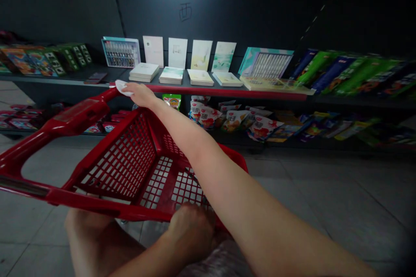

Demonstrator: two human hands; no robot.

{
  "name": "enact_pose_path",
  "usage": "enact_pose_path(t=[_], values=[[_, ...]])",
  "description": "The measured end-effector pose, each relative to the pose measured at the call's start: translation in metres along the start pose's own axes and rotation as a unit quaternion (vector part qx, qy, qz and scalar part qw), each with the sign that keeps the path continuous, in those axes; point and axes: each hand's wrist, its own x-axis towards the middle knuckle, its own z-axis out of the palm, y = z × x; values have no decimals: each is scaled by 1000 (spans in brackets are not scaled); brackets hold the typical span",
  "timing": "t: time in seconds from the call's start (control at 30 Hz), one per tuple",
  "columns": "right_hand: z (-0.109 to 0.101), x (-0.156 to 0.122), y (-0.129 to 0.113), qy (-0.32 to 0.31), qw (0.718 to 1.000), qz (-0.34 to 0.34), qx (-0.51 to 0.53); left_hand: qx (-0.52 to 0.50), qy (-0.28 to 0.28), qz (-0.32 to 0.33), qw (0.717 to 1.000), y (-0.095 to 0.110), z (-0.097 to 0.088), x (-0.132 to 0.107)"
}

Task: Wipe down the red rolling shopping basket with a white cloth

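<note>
A red plastic shopping cart (146, 214) with grid walls and a thick handle stands in front of me. My right arm reaches across its basket from the lower right. At the far side rail near the handle, my right hand (143, 94) presses a folded white cloth (123, 88) against the red plastic, fingers closed over it. Close to my body, my left hand (191, 229) is curled round the near rim of the cart; its fingertips are hidden behind the rim.
Behind the cart runs a dark shelf holding white notebooks (201, 78), boxed pen sets (121, 53) and green and blue packages (344, 71). Snack bags (234, 120) lie on the lower shelf. My bent knee (87, 225) is beside the cart, above grey floor tiles (292, 194).
</note>
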Motion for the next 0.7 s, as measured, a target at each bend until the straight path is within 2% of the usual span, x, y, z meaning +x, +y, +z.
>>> enact_pose_path(t=[0.1,0.17,0.23,0.4,0.5,0.6,0.7], values=[[9,-7,9,-43,998,21,44,12,6,4,1000,-3,0,-2],[4,-33,15,-59,998,10,34,29,22,5,999,-5,0,-4],[-6,-78,20,-77,997,-1,21,45,40,6,998,-7,2,-5],[-32,-239,30,-83,995,16,-44,69,62,16,996,-10,2,-9],[-53,-322,41,-95,992,61,-50,83,61,19,994,-12,0,-11],[-74,-381,51,-93,987,132,5,99,53,17,994,-14,-3,-11],[-86,-421,54,-63,980,181,60,113,38,22,993,-16,-7,-12]])
